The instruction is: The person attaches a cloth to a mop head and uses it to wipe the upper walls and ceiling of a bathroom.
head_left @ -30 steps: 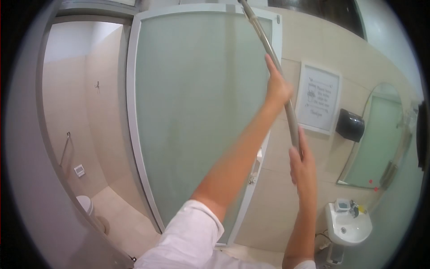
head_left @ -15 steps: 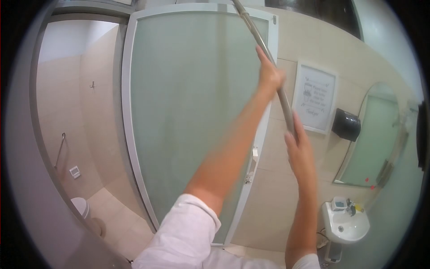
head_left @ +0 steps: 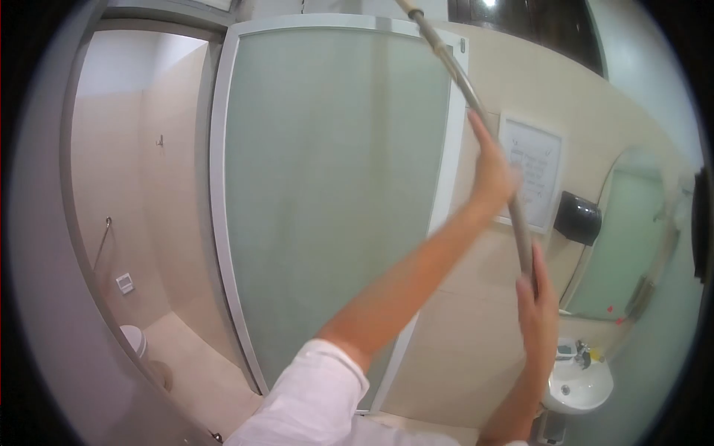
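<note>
A long, slim metallic pole [head_left: 462,83] slants up and leftward in front of me, its top end cut off by the frame's upper edge. Partway along it, my left hand [head_left: 494,172] is wrapped round the shaft with one finger stretched along it. Lower down, near the visible bottom end, my right hand [head_left: 537,306] grips the same pole between thumb and fingers. What the far end carries is out of view. Behind the pole stands a frosted glass door panel [head_left: 327,201] in a white frame.
A framed sign [head_left: 537,160] and a black dispenser [head_left: 578,218] hang on the tiled wall beside an arched mirror [head_left: 621,238]. Below the mirror is a white sink [head_left: 579,390]. Through the left doorway, part of a toilet [head_left: 133,339] shows.
Both hands have moved down and to the right with the pole, still holding it. My view has shifted slightly.
</note>
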Motion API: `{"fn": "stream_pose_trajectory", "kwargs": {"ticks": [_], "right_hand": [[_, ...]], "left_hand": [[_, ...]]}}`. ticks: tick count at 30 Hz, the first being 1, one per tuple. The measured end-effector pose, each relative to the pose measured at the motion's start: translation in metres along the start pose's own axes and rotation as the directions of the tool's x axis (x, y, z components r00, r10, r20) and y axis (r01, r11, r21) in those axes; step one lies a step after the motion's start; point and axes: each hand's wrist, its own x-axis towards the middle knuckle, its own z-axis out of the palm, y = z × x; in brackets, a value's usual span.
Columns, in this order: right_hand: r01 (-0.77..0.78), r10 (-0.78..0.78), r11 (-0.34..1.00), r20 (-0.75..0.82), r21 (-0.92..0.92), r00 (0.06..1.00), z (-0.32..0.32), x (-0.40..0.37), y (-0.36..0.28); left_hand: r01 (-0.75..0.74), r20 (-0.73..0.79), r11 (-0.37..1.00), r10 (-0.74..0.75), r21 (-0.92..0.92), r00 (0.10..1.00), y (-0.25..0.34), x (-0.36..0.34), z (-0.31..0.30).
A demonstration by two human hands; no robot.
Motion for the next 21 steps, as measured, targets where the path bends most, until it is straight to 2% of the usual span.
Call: {"fn": "stream_pose_trajectory", "kwargs": {"ticks": [2, 4, 7, 8, 9, 10, 11, 13, 14, 17, 19, 20, 21], "right_hand": [[0.063, -0.063, 0.998, -0.017, -0.014, 0.998, 0.008, 0.052, -0.014], [0.063, -0.063, 0.998, -0.016, -0.022, 0.998, 0.016, 0.078, -0.023], [0.061, -0.059, 0.998, -0.058, 0.018, 0.997, 0.022, 0.075, -0.032], [-0.092, 0.092, 0.996, 0.008, 0.021, 0.996, 0.021, 0.059, -0.036], [-0.09, 0.09, 0.996, 0.024, 0.015, 0.996, 0.02, 0.038, -0.031], [-0.088, 0.087, 0.996, 0.039, 0.009, 0.995, 0.019, 0.016, -0.025], [0.062, -0.062, 0.998, 0.002, 0.0, 0.998, 0.016, -0.009, -0.009], [-0.094, 0.094, 0.996, 0.011, 0.012, 0.996, -0.014, -0.044, -0.004], [-0.152, 0.151, 0.988, 0.015, 0.012, 0.988, -0.031, -0.053, -0.005], [-0.16, 0.16, 0.986, 0.016, 0.043, 0.987, -0.062, -0.056, -0.012], [-0.214, 0.214, 0.975, 0.013, 0.061, 0.977, -0.066, -0.055, -0.015], [-0.234, 0.234, 0.97, 0.009, 0.067, 0.972, -0.066, -0.056, -0.013], [-0.227, 0.227, 0.972, -0.005, 0.056, 0.974, -0.062, -0.056, -0.003]], "left_hand": [[-0.194, -0.172, 0.97, 0.218, 0.147, 0.961, -0.01, 0.075, 0.004], [0.011, -0.057, 0.997, -0.006, 0.075, 0.998, 0.026, 0.092, -0.009], [-0.052, -0.06, 0.998, 0.053, 0.02, 0.997, 0.014, 0.095, -0.011], [-0.094, -0.065, 0.994, 0.097, 0.047, 0.993, 0.004, 0.084, -0.011], [-0.139, -0.068, 0.987, 0.144, 0.075, 0.987, -0.006, 0.061, -0.009], [-0.162, -0.069, 0.987, 0.163, 0.018, 0.984, -0.011, 0.032, -0.007], [-0.185, -0.067, 0.982, 0.182, -0.038, 0.981, -0.014, 0.003, -0.004], [-0.316, -0.1, 0.926, 0.301, -0.206, 0.948, -0.019, -0.037, 0.022], [-0.303, -0.097, 0.93, 0.288, -0.21, 0.953, -0.012, -0.046, 0.032], [-0.184, -0.052, 0.9, 0.178, -0.394, 0.983, 0.004, -0.056, 0.052], [-0.232, -0.089, 0.939, 0.216, -0.253, 0.972, 0.007, -0.053, 0.059], [-0.235, -0.083, 0.938, 0.221, -0.256, 0.972, 0.002, -0.054, 0.06], [-0.25, -0.133, 0.958, 0.232, -0.139, 0.964, -0.005, -0.054, 0.061]]}}
